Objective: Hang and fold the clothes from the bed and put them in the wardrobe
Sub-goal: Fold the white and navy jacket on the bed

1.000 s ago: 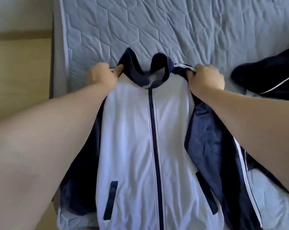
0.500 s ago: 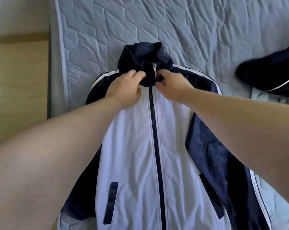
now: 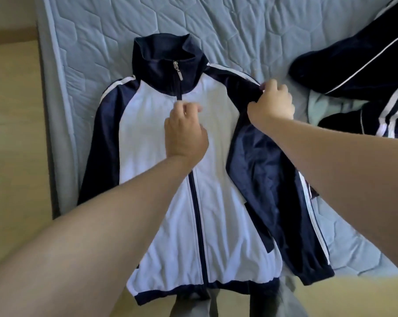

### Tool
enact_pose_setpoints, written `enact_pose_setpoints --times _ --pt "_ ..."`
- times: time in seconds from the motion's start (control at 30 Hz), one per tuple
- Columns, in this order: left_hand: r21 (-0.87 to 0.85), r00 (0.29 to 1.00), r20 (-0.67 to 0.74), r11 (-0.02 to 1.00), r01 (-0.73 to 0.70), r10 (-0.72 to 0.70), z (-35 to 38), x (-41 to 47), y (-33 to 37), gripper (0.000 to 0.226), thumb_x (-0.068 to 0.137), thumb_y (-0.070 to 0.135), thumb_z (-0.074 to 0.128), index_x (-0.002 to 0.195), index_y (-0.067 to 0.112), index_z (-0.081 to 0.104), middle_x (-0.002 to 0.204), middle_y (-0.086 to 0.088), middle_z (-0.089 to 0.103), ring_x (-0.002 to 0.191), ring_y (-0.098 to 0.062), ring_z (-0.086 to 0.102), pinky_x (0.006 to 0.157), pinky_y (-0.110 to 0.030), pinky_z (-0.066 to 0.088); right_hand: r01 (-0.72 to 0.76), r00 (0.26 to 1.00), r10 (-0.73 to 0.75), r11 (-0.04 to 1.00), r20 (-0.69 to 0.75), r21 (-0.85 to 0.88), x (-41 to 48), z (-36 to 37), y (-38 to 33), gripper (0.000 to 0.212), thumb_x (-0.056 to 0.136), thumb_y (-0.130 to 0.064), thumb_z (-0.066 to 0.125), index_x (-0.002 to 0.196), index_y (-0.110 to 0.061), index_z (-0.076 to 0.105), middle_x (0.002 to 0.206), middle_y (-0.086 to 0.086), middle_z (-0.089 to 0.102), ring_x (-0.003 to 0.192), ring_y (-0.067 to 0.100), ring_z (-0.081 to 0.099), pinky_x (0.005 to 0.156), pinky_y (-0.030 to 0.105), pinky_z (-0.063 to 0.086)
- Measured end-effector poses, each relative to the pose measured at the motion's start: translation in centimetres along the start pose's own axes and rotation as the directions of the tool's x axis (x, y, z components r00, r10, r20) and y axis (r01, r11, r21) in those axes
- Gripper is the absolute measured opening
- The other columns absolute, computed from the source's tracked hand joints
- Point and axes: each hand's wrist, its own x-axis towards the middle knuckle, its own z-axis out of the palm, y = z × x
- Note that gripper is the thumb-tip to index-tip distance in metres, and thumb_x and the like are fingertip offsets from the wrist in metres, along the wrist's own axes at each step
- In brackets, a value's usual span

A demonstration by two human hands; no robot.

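A white and navy zip-up track jacket [image 3: 147,156] lies face up and zipped on the bed [image 3: 216,24], collar away from me. My right hand [image 3: 272,104] pinches the navy fabric at the jacket's right shoulder, where the sleeve starts. My left hand [image 3: 185,133] hovers over the chest by the zipper with its fingers loosely curled and nothing in it. The right sleeve lies rumpled along the jacket's side under my right forearm.
A second navy garment with white stripes [image 3: 362,72] is bunched on the bed at the right. The mattress's left edge [image 3: 49,115] runs beside a wooden floor [image 3: 10,133]. My legs show below the jacket's hem.
Both hands left the collar. The right hand moved out to the right shoulder and took hold of the fabric; the left dropped down over the chest. The collar now stands flat.
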Motion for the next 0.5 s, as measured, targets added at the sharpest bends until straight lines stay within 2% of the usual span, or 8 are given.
enact_pose_setpoints --times 0.07,0.13,0.2,0.27,0.33,0.37,0.43,0.5 --pt "-0.194 0.98 0.182 0.974 0.117 -0.081 1.7 -3.3 2.2 0.02 0.092 0.013 0.056 0.111 0.017 0.06 0.107 -0.002 0.06 0.093 -0.023 0.06 0.086 -0.041 0.049 -0.173 0.975 0.172 0.985 0.138 0.001 -0.5 -0.9 3.3 0.05 0.087 -0.042 0.063 0.127 -0.013 0.054 0.131 0.013 0.056 0.121 0.036 0.054 0.097 0.04 0.044" --pt "-0.255 0.957 0.283 0.957 0.141 -0.066 3.2 -6.0 4.1 0.013 0.095 0.019 0.055 0.105 0.018 0.063 0.095 0.002 0.064 0.087 -0.02 0.061 0.081 -0.038 0.051 -0.228 0.936 0.209 0.973 0.284 0.036 -1.5 -1.6 6.2 0.058 0.087 -0.05 0.068 0.124 -0.005 0.064 0.123 0.017 0.066 0.114 0.035 0.063 0.092 0.033 0.049" --pt "-0.248 0.931 0.361 0.957 0.149 -0.052 4.7 -8.5 5.7 0.02 0.095 0.018 0.053 0.111 0.021 0.066 0.091 0.006 0.066 0.087 -0.019 0.064 0.08 -0.033 0.052 -0.239 0.9 0.209 0.971 0.383 0.033 -3.1 -2.1 8.5 0.06 0.086 -0.05 0.073 0.121 -0.002 0.067 0.118 0.017 0.07 0.11 0.034 0.066 0.095 0.035 0.053" --pt "-0.265 0.849 0.506 0.91 0.32 -0.151 5.5 -10.0 6.9 0.033 0.094 0.018 0.053 0.124 0.023 0.064 0.094 0.009 0.069 0.09 -0.02 0.067 0.087 -0.034 0.055 -0.225 0.89 0.191 0.974 0.413 0.036 -4.3 -2.5 10.1 0.053 0.084 -0.045 0.077 0.115 -0.004 0.07 0.112 0.014 0.072 0.104 0.033 0.068 0.092 0.037 0.055" --pt "-0.309 0.707 0.651 0.754 0.58 -0.277 5.8 -10.8 7.9 0.044 0.093 0.02 0.057 0.137 0.024 0.057 0.106 0.009 0.071 0.1 -0.021 0.069 0.096 -0.038 0.055 -0.175 0.919 0.137 0.982 0.369 0.072 -5.4 -3.3 10.8 0.039 0.084 -0.04 0.077 0.107 -0.009 0.072 0.1 0.009 0.072 0.096 0.03 0.068 0.082 0.033 0.055" --pt "-0.338 0.656 0.693 0.669 0.662 -0.299 5.8 -10.9 8.3 0.047 0.094 0.022 0.061 0.141 0.024 0.054 0.115 0.006 0.071 0.107 -0.021 0.067 0.101 -0.04 0.052 -0.147 0.936 0.105 0.984 0.337 0.103 -5.9 -3.8 10.9 0.034 0.084 -0.039 0.075 0.101 -0.011 0.072 0.094 0.008 0.072 0.092 0.028 0.068 0.076 0.031 0.053" --pt "-0.402 0.61 0.735 0.534 0.744 -0.295 5.6 -11.3 9.0 0.051 0.094 0.025 0.067 0.144 0.023 0.053 0.129 0.002 0.066 0.116 -0.019 0.064 0.106 -0.04 0.049 -0.112 0.942 0.051 0.979 0.331 0.168 -6.9 -4.8 10.9 0.03 0.083 -0.039 0.074 0.094 -0.012 0.071 0.087 0.006 0.071 0.085 0.026 0.068 0.07 0.031 0.053" --pt "-0.473 0.6 0.748 0.407 0.782 -0.284 5.2 -12.0 9.7 0.048 0.091 0.022 0.073 0.137 0.022 0.059 0.127 0.0 0.067 0.113 -0.017 0.065 0.099 -0.037 0.052 -0.169 0.904 0.042 0.95 0.426 0.264 -8.1 -5.5 10.7 0.029 0.085 -0.043 0.073 0.092 -0.014 0.072 0.085 0.004 0.073 0.08 0.025 0.07 0.068 0.032 0.056"
